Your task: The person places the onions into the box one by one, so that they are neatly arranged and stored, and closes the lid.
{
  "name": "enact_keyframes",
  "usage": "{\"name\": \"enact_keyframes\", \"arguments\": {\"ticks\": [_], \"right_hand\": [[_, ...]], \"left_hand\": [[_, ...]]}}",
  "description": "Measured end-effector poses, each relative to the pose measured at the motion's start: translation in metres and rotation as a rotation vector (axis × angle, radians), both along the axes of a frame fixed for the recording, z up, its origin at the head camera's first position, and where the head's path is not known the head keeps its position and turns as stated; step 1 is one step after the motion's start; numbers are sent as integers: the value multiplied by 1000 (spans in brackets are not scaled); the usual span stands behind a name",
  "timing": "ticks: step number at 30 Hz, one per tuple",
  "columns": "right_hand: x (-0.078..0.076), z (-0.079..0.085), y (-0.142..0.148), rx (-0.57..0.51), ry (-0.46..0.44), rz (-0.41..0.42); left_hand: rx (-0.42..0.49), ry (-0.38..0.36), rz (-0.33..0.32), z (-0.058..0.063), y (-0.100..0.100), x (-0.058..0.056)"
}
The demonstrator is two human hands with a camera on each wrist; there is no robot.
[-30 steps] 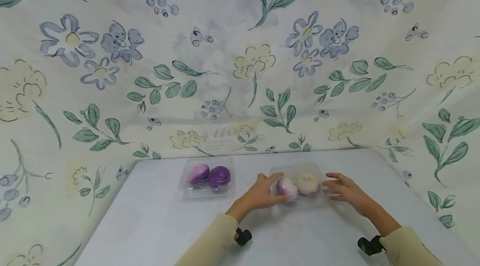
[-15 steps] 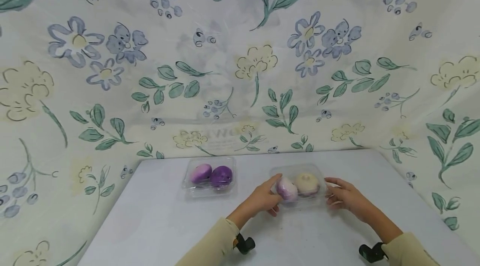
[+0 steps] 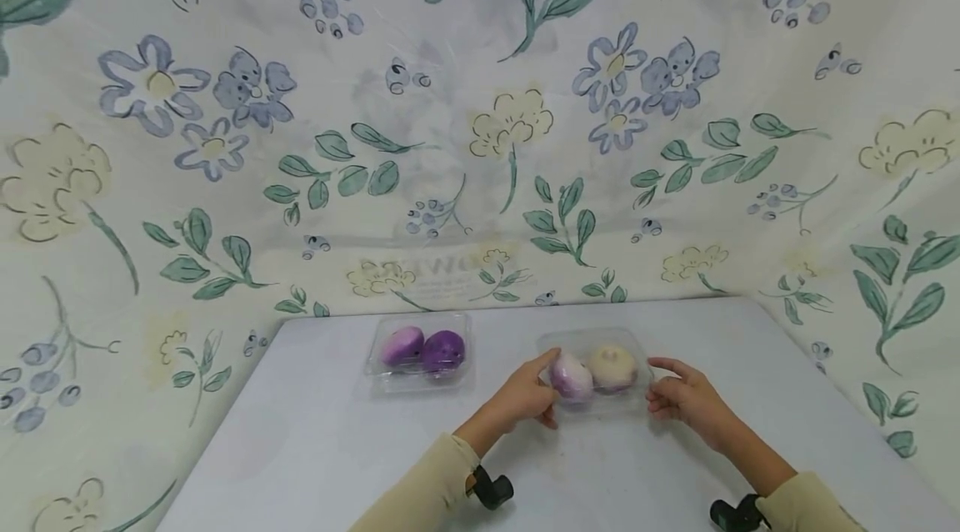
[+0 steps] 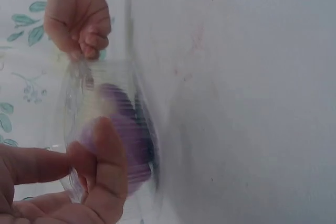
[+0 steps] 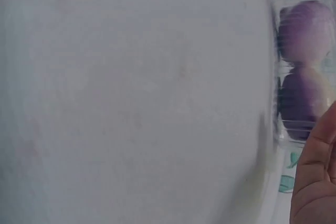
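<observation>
A clear plastic clamshell box (image 3: 594,409) sits on the table's right half. Inside lie two round vegetables: a purple-and-white one (image 3: 572,379) on the left and a cream one with a purplish underside (image 3: 613,368) on the right. At the box's left side, my left hand (image 3: 521,397) pinches the rim between thumb and a bent finger, as the left wrist view shows. My right hand (image 3: 690,400) pinches the opposite edge with its fingers curled. In the right wrist view only part of the right hand (image 5: 315,177) shows, beside the box's ribbed wall.
A second clear box (image 3: 390,386) stands to the left, holding two purple round vegetables (image 3: 443,351). Both rest on a white table (image 3: 322,449). Behind it hangs a floral cloth (image 3: 450,140). A small black camera is strapped to each wrist.
My left hand's fingers have curled down from a spread pose at the box's left rim. The right hand's fingers have closed in on the right edge. The box has barely moved.
</observation>
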State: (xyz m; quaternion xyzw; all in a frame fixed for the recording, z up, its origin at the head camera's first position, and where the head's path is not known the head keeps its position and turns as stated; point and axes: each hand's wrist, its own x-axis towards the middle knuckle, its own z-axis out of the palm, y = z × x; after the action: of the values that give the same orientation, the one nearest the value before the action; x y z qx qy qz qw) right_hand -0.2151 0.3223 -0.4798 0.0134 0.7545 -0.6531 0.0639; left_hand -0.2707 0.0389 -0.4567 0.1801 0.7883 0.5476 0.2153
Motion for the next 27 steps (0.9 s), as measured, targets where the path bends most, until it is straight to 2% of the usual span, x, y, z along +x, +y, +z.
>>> {"name": "enact_keyframes", "arguments": {"ticks": [3, 5, 7, 9, 11, 13, 14, 15, 18, 21, 24, 27], "right_hand": [[1, 2, -3, 45, -4, -17], [1, 5, -4, 130, 4, -17], [4, 8, -3, 244, 30, -9], [7, 13, -2, 394, 107, -15], [10, 17, -1, 516, 215, -31], [11, 21, -2, 614, 327, -39], [11, 22, -2, 647, 379, -38], [9, 22, -3, 663, 416, -26], [3, 20, -8, 676, 456, 37], [-4, 16, -13, 667, 426, 86], [-9, 11, -16, 648, 386, 88], [-12, 8, -18, 632, 376, 82]], "left_hand": [[-6, -8, -6, 0, -2, 0], [-29, -10, -36, 3, -7, -1], [-93, 27, -74, 7, -14, -1], [-204, 157, -120, 13, -20, -2], [-308, 316, -140, 18, -24, -3], [-366, 478, -148, 21, -25, -6], [-377, 540, -157, 21, -25, -8], [-371, 570, -163, 21, -24, -10], [-342, 605, -193, 14, -20, -16], [-307, 581, -209, 5, -16, -20], [-276, 565, -206, -3, -13, -24], [-261, 548, -195, -5, -13, -27]]}}
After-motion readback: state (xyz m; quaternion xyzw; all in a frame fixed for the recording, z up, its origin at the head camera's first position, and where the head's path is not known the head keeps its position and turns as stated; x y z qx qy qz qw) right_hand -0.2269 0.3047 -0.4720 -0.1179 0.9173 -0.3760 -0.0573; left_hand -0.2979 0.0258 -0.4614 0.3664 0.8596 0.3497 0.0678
